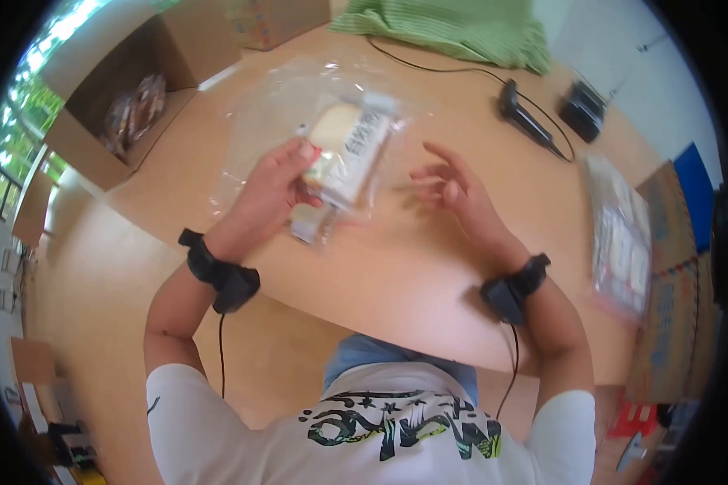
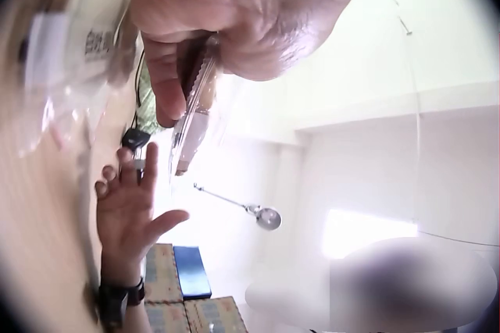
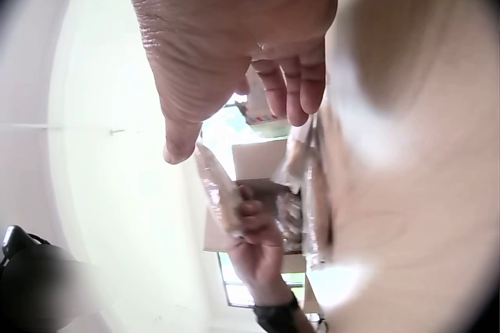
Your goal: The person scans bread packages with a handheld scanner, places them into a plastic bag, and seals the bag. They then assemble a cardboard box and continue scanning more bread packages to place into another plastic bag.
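My left hand (image 1: 271, 182) pinches a clear-wrapped packet of pale, bread-like food (image 1: 336, 129) between thumb and fingers, raised over the table. Its white label carries dark printed characters. In the left wrist view the held packet (image 2: 199, 114) shows edge-on, with a serrated seal. A large clear plastic bag (image 1: 251, 121) lies around and beneath it, and a small wrapped packet (image 1: 307, 222) shows below the hand. Off to the right of the packet, my right hand (image 1: 461, 190) hovers with loosely bent fingers and holds nothing.
An open cardboard box (image 1: 81, 145) with wrapped items stands at the left. Farther back are a green cloth (image 1: 453, 32), a handheld scanner (image 1: 530, 121) and a black stand (image 1: 582, 109). A bag of packets (image 1: 623, 242) lies at the right, beside cardboard boxes (image 1: 663, 323).
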`<state>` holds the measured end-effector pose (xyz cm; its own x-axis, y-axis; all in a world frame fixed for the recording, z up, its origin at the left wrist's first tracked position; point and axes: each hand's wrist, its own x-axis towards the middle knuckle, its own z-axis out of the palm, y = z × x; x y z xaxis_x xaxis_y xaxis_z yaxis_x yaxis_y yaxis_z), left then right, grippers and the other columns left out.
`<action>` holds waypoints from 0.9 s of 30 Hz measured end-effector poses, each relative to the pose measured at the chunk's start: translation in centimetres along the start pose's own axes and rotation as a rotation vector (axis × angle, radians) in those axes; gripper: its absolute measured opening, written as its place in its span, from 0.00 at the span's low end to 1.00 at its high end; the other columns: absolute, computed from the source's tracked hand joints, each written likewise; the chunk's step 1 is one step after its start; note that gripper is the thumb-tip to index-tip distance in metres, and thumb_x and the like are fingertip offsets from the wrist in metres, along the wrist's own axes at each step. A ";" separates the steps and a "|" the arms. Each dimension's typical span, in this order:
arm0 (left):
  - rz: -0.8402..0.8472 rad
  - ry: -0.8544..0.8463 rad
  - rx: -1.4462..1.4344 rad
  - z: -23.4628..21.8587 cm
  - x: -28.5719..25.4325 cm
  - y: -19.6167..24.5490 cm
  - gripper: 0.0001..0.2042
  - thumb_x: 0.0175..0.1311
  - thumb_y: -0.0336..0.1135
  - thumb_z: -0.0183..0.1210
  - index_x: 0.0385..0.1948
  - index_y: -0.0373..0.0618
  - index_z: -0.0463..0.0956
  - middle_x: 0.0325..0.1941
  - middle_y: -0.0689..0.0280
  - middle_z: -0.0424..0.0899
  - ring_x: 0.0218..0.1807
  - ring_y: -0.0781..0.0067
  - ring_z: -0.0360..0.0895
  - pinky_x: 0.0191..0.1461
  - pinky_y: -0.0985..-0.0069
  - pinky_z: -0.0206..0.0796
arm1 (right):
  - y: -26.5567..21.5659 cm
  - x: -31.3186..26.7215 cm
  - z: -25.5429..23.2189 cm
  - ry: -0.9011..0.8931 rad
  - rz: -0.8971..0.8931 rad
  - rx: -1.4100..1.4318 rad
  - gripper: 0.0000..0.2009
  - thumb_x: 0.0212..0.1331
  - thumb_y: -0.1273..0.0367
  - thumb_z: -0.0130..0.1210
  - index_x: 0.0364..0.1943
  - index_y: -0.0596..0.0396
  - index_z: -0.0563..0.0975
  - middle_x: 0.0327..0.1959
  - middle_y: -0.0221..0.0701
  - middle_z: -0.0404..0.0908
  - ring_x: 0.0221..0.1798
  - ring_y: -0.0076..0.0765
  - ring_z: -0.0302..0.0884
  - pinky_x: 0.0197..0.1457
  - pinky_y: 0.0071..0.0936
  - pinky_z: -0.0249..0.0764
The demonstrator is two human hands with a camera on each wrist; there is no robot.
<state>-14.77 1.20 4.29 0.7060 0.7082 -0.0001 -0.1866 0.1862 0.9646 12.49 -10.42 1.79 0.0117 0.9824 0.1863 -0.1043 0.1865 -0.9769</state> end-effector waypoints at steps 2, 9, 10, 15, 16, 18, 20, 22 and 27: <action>-0.004 0.055 0.099 4.5 -0.4 -1.8 0.17 0.72 0.42 0.49 0.53 0.40 0.69 0.42 0.66 0.81 0.36 0.79 0.82 0.32 0.84 0.76 | -1.4 -0.5 -0.4 0.029 -0.030 0.056 0.21 0.62 0.56 0.57 0.52 0.57 0.75 0.37 0.28 0.78 0.43 0.23 0.76 0.46 0.21 0.73; 0.145 -0.245 0.239 13.1 -1.2 -5.3 0.27 0.64 0.33 0.60 0.63 0.42 0.58 0.48 0.64 0.79 0.47 0.78 0.78 0.44 0.80 0.73 | -2.2 -5.0 -3.6 0.263 0.141 0.205 0.18 0.67 0.55 0.51 0.43 0.57 0.76 0.37 0.28 0.79 0.41 0.23 0.77 0.45 0.23 0.75; 0.123 -0.279 0.263 13.6 -1.1 -5.4 0.27 0.64 0.33 0.60 0.63 0.41 0.58 0.50 0.63 0.78 0.48 0.78 0.77 0.46 0.79 0.73 | -1.9 -5.7 -4.5 0.277 0.158 0.255 0.17 0.67 0.56 0.51 0.43 0.57 0.76 0.37 0.28 0.80 0.41 0.23 0.77 0.45 0.23 0.75; 0.036 -0.363 0.337 15.6 0.5 -4.2 0.25 0.62 0.36 0.62 0.59 0.40 0.64 0.47 0.66 0.80 0.44 0.81 0.77 0.43 0.81 0.72 | -3.2 -10.2 -7.0 0.297 0.156 0.395 0.16 0.67 0.57 0.52 0.44 0.56 0.77 0.40 0.28 0.81 0.40 0.23 0.78 0.45 0.22 0.75; 0.035 -0.334 0.430 15.9 1.0 -3.9 0.24 0.62 0.37 0.62 0.57 0.40 0.66 0.44 0.67 0.80 0.41 0.82 0.77 0.41 0.82 0.71 | -3.5 -11.0 -7.4 0.304 0.155 0.395 0.15 0.66 0.58 0.53 0.44 0.56 0.77 0.39 0.28 0.81 0.41 0.22 0.78 0.45 0.21 0.75; 0.042 -0.272 0.624 16.2 2.4 -3.2 0.21 0.63 0.40 0.62 0.54 0.40 0.70 0.39 0.70 0.80 0.35 0.84 0.75 0.35 0.84 0.68 | -3.6 -12.2 -8.9 0.276 0.157 0.334 0.13 0.65 0.60 0.55 0.43 0.56 0.78 0.39 0.28 0.81 0.40 0.21 0.77 0.44 0.20 0.75; 0.086 -0.178 0.536 16.3 4.8 -3.6 0.20 0.64 0.41 0.60 0.52 0.41 0.72 0.36 0.71 0.79 0.33 0.85 0.73 0.35 0.84 0.66 | -2.7 -13.0 -11.6 0.206 0.165 0.213 0.11 0.63 0.64 0.57 0.42 0.57 0.78 0.38 0.27 0.81 0.39 0.19 0.77 0.43 0.18 0.74; 0.080 -0.122 0.376 15.8 8.1 -4.8 0.18 0.65 0.42 0.59 0.51 0.41 0.73 0.35 0.72 0.79 0.34 0.85 0.72 0.37 0.84 0.65 | -1.9 -13.5 -12.6 0.191 0.231 0.125 0.09 0.60 0.68 0.58 0.41 0.58 0.79 0.37 0.27 0.81 0.37 0.19 0.76 0.42 0.18 0.74; 0.004 -0.196 0.090 16.5 11.5 -6.7 0.18 0.66 0.42 0.57 0.52 0.42 0.73 0.44 0.70 0.80 0.47 0.81 0.73 0.50 0.81 0.65 | -0.9 -13.8 -12.4 0.203 0.158 -0.024 0.10 0.56 0.75 0.59 0.42 0.60 0.78 0.34 0.28 0.80 0.33 0.20 0.75 0.39 0.17 0.73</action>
<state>5.84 -3.16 2.19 0.8263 0.5613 0.0464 -0.1342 0.1162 0.9841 24.75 -24.00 -1.24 0.1969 0.9804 0.0090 -0.0970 0.0286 -0.9949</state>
